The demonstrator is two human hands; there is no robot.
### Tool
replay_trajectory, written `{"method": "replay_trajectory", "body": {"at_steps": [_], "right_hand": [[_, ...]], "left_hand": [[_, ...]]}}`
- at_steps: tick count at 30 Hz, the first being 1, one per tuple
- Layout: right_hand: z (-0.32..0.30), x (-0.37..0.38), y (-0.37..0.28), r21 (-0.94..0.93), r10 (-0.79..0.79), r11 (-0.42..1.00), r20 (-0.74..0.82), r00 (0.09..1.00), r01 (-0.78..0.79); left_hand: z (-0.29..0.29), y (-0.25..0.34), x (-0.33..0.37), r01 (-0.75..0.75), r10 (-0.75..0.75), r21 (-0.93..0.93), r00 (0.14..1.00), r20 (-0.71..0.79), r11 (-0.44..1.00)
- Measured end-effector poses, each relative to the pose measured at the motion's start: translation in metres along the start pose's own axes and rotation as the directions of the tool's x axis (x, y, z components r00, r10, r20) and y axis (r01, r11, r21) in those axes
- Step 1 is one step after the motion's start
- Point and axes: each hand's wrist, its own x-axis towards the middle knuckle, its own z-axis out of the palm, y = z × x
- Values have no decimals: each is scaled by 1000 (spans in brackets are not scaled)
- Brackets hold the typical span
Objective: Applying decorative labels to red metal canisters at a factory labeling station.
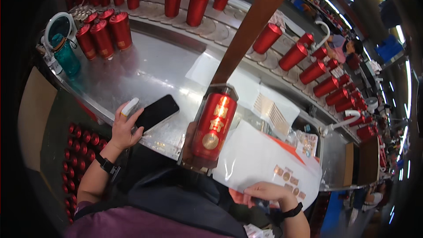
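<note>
My left hand is at the near table edge, fingers apart, with a white covering on one finger. Beside its fingertips lies a black smartphone, screen up. In the middle a red bottle with gold markings rests tilted in a metal holder. To the right of it spreads a white sheet bearing several gold labels. Over the sheet's near edge hangs my right hand, its fingers loosely bent downward and nothing visible in them. Its fingertips are partly hidden.
Red bottles line a curved conveyor behind the table. More red bottles and a teal water bottle stand at left. A brown post rises mid-table. Red bottles sit low at left. Co-workers are beyond.
</note>
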Motion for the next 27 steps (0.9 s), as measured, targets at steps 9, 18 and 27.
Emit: {"method": "replay_trajectory", "body": {"at_steps": [9, 18, 27], "right_hand": [[47, 7, 14, 115, -138, 983, -66, 988, 145], [63, 24, 23, 149, -267, 924, -407, 873, 352], [32, -1, 58, 244, -175, 806, -772, 611, 540]], "left_hand": [[-1, -2, -6, -17, 14, -35, 996, -93, 999], [-13, -1, 1, -14, 15, -73, 1000, 7, 997], [-8, 30, 9, -77, 102, -197, 988, 120, 977]]}}
